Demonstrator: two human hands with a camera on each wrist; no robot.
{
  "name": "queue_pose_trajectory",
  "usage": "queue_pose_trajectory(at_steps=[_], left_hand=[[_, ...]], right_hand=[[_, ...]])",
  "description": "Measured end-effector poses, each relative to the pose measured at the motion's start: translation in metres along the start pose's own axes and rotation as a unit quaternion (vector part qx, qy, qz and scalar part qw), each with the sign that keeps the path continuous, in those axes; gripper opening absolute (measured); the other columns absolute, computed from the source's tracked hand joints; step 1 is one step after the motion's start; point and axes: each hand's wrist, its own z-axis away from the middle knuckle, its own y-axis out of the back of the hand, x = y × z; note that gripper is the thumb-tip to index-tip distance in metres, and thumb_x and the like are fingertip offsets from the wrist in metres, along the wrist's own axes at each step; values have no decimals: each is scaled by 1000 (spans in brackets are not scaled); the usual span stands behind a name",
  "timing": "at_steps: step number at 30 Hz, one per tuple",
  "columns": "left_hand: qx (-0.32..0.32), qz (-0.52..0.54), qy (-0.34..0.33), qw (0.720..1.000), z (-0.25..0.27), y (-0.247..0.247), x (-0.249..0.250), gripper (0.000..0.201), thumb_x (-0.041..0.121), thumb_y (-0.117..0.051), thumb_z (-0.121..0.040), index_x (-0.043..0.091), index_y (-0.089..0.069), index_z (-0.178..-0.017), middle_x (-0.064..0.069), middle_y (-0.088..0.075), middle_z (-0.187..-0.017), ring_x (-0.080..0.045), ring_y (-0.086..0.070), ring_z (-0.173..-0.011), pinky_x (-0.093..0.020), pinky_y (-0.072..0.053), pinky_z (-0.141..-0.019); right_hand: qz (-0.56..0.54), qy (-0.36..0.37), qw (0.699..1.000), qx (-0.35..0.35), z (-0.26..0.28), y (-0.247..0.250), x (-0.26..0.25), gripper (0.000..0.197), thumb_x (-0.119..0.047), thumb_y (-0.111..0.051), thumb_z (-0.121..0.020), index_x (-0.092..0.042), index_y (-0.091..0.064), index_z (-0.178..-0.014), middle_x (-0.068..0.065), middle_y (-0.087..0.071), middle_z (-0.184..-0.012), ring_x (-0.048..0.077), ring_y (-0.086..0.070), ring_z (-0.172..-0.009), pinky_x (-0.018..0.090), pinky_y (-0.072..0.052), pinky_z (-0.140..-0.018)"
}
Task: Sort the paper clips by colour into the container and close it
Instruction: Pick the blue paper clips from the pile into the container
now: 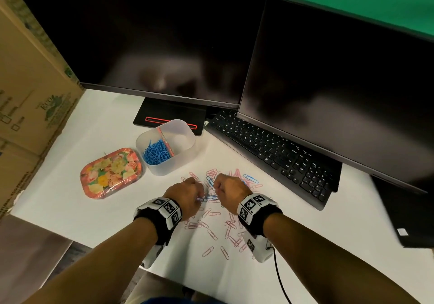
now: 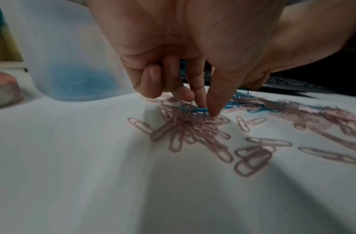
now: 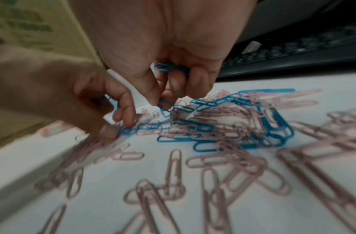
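Blue clips are being picked from the mixed heap on the counter [image 1: 98,125].

Blue paper clips [image 3: 223,131] (too tangled among pink paper clips [image 1: 212,234] to count) are pinched by the left hand [image 1: 185,194] and gripped in the curled right hand [image 1: 229,189]; one container [image 1: 185,146], blue pile inside, one floral lid [image 1: 110,173] beside.

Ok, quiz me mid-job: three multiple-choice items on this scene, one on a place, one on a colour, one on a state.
1. Where is the floral lid?
A. on the container
B. on the table left of the container
C. on the keyboard

2. What colour clips fill the container's left compartment?
A. blue
B. pink
C. mixed

3. What is the right hand doing?
A. lying flat
B. pressing keys
C. holding blue clips

B: the lid lies beside the open container.
A: only the blue clips show there.
C: its fingers curl round blue clips.
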Motion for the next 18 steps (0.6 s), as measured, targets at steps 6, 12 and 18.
queue_pose_trajectory(at_steps=[6,12,18], left_hand=[[1,15,-3,1000,-2,1,-3,5,24,-54,-85,26,-59,-86,1,-59,-103,-23,-61,-92,-31,-50,-79],[61,294,110,948,-9,6,-8,15,15,-61,-82,28,-61,-87,3,-68,-83,-16,-60,-73,-23,-46,-68],[0,667,222,712,-24,29,1,23,4,-39,-86,4,-61,-79,-6,-45,-61,-16,-34,-45,-19,-25,-44]], right_hand=[[-278,-103,955,7,-8,2,4,29,-3,-39,-92,-17,-65,-90,1,-51,-63,16,-46,-52,23,-35,-47],[-564,-226,794,-26,-4,17,-6,22,-4,-38,-87,-6,-50,-69,10,-45,-60,18,-36,-43,18,-21,-44],[-103,-67,992,-13,1,0,-8,8,-26,-68,-82,-27,-60,-80,-4,-64,-83,18,-63,-78,24,-50,-68]])
